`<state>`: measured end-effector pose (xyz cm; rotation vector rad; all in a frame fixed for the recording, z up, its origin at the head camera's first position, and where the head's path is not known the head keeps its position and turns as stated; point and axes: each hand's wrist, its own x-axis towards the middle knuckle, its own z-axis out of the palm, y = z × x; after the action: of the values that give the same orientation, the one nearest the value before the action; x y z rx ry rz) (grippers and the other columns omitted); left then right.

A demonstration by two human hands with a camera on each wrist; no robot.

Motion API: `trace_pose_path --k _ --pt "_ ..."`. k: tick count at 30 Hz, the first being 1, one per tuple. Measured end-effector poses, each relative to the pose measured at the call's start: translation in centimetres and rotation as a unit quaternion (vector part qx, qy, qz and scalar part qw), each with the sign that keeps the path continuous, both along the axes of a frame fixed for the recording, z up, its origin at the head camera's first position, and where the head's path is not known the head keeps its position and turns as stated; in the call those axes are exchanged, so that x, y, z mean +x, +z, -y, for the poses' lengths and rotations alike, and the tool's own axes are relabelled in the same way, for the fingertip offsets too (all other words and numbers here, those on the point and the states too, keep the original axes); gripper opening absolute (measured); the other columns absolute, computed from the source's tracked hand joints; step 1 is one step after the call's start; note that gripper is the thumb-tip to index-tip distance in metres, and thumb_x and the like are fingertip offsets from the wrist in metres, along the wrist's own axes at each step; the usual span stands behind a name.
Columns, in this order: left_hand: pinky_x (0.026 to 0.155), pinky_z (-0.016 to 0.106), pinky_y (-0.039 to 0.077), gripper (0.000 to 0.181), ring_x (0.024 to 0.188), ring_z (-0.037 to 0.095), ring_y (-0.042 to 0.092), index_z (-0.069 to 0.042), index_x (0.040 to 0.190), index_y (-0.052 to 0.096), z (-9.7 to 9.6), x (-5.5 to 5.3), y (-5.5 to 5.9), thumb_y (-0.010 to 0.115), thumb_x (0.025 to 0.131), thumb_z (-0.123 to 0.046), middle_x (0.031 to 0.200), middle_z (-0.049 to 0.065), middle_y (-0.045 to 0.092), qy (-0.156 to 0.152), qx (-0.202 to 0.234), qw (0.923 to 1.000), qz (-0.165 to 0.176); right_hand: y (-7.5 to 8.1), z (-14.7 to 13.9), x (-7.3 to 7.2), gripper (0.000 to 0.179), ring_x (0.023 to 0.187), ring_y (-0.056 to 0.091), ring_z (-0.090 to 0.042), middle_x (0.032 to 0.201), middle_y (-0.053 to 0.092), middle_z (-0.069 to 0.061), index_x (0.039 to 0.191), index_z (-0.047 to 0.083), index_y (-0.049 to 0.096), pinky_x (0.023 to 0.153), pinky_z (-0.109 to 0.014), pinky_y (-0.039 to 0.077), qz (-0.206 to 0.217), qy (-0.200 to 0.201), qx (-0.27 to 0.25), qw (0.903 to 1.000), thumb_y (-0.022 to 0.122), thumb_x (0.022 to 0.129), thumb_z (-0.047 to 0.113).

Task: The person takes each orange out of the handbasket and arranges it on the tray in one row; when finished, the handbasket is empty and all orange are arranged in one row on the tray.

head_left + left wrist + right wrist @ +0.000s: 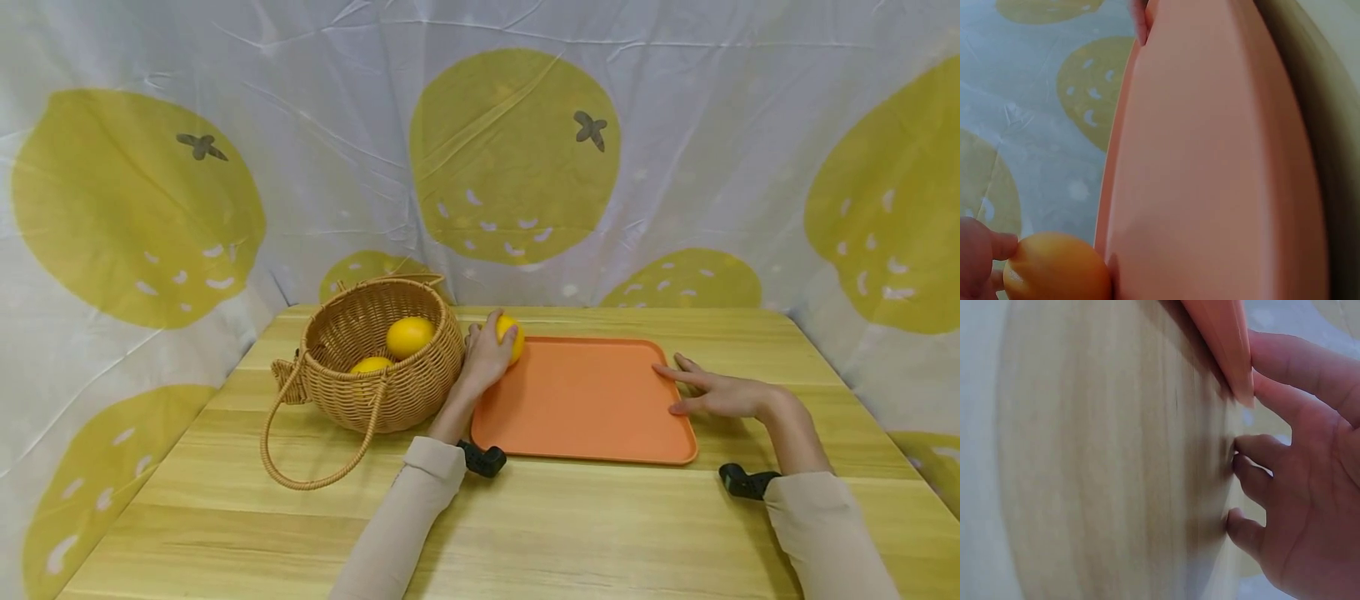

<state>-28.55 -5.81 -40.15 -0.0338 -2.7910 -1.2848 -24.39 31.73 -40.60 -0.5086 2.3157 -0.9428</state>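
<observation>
My left hand [489, 357] holds a round yellow-orange fruit [511, 341] at the far left corner of an orange tray [585, 400]. In the left wrist view, fingertips touch one side of this fruit [1057, 269], beside the tray's rim [1113, 150]. At the tray's right side, my right hand [723, 395] rests its thumb and index finger on the rim, fingers spread. Up close in the right wrist view, the remaining fingertips [1247, 534] of that hand meet the wooden table. Two more yellow fruits, one full [410, 337] and one partly hidden [371, 365], lie in the wicker basket [405, 400].
The basket stands immediately left of the tray, its looped handle [318, 483] hanging down toward the table's front. Under everything is a wooden table [600, 525]. A pale curtain with lemon prints [517, 158] encloses the back and sides. Each wrist carries a black mount [483, 459].
</observation>
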Motion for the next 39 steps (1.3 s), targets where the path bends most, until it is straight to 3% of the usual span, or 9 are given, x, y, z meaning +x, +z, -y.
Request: trace_pose_path --k 6,9,13,17,22,28,33,36,39 --pt "0.113 0.059 0.038 0.056 0.137 0.048 0.041 -0.017 0.161 0.036 0.1 0.1 -0.1 0.048 0.110 -0.036 0.149 0.032 0.039 -0.001 -0.012 0.9999 -0.001 0.0 0.3 -0.1 0.086 0.148 -0.023 -0.061 0.166 -0.025 -0.031 0.166 0.007 0.013 0.109 -0.084 -0.002 0.002 0.003 0.000 1.0000 0.064 0.103 0.033" --pt "0.112 0.058 0.040 0.056 0.138 0.048 0.040 -0.013 0.161 0.036 -0.3 0.3 0.1 0.049 0.110 -0.034 0.152 0.033 0.036 0.001 -0.067 0.9973 -0.032 0.0 0.3 -0.2 0.085 0.148 -0.024 -0.061 0.166 -0.025 -0.031 0.166 0.006 0.013 0.109 -0.084 -0.002 0.003 0.003 0.000 1.0000 0.064 0.103 0.032" --pt "0.108 0.059 0.046 0.061 0.141 0.051 0.038 -0.011 0.163 0.031 -1.0 1.2 1.3 0.049 0.110 -0.035 0.157 0.034 0.031 0.011 -0.149 0.9866 -0.066 0.0 0.4 -0.2 0.086 0.148 -0.024 -0.061 0.166 -0.024 -0.032 0.166 0.006 0.013 0.109 -0.084 -0.002 0.002 0.003 0.000 1.0000 0.065 0.103 0.031" --pt "0.111 0.062 0.042 0.067 0.147 0.052 0.032 -0.012 0.166 0.022 -1.4 2.6 4.5 0.049 0.110 -0.038 0.162 0.035 0.025 -0.001 -0.158 0.9847 -0.074 0.0 0.3 -0.4 0.087 0.147 -0.025 -0.062 0.166 -0.025 -0.032 0.166 0.006 0.011 0.108 -0.084 -0.002 0.003 0.005 -0.003 1.0000 0.066 0.102 0.029" --pt "0.124 0.061 0.027 0.072 0.153 0.052 0.024 -0.010 0.167 0.018 -1.3 3.8 10.0 0.050 0.110 -0.038 0.165 0.033 0.020 -0.050 -0.117 0.9885 -0.081 -0.1 0.2 -0.6 0.088 0.147 -0.025 -0.062 0.165 -0.026 -0.032 0.166 0.006 0.010 0.108 -0.084 -0.002 0.004 0.004 0.000 1.0000 0.066 0.102 0.029" --pt "0.128 0.061 0.016 0.070 0.159 0.047 0.009 -0.014 0.167 0.019 -0.9 3.7 16.8 0.049 0.109 -0.041 0.172 0.025 0.012 -0.093 -0.098 0.9894 -0.054 0.0 -0.2 -0.4 0.087 0.147 -0.025 -0.062 0.165 -0.026 -0.032 0.166 0.005 0.011 0.108 -0.084 -0.003 0.004 0.002 0.000 1.0000 0.065 0.102 0.031" --pt "0.126 0.055 0.027 0.062 0.157 0.037 0.024 -0.012 0.162 0.032 0.2 2.6 21.7 0.048 0.110 -0.040 0.168 0.020 0.029 -0.129 -0.155 0.9781 -0.051 0.1 -0.5 -0.2 0.087 0.147 -0.026 -0.062 0.165 -0.026 -0.031 0.166 0.005 0.011 0.108 -0.084 -0.004 0.006 -0.001 0.001 1.0000 0.065 0.103 0.031" --pt "0.105 0.042 0.046 0.050 0.123 0.029 0.055 -0.008 0.151 0.045 1.8 1.6 23.5 0.047 0.110 -0.037 0.145 0.017 0.053 -0.147 -0.162 0.9747 -0.046 0.1 -0.8 -0.2 0.088 0.147 -0.027 -0.061 0.165 -0.027 -0.031 0.166 0.006 0.010 0.107 -0.085 -0.004 0.011 -0.002 0.002 0.9999 0.065 0.103 0.031" --pt "0.081 0.034 0.045 0.040 0.090 0.022 0.052 -0.005 0.138 0.052 4.1 0.2 23.9 0.049 0.109 -0.033 0.119 0.014 0.058 -0.148 -0.144 0.9776 -0.039 0.1 -1.2 -0.1 0.088 0.146 -0.027 -0.062 0.165 -0.027 -0.031 0.167 0.007 0.009 0.107 -0.085 -0.003 0.013 -0.006 0.005 0.9999 0.065 0.103 0.032"
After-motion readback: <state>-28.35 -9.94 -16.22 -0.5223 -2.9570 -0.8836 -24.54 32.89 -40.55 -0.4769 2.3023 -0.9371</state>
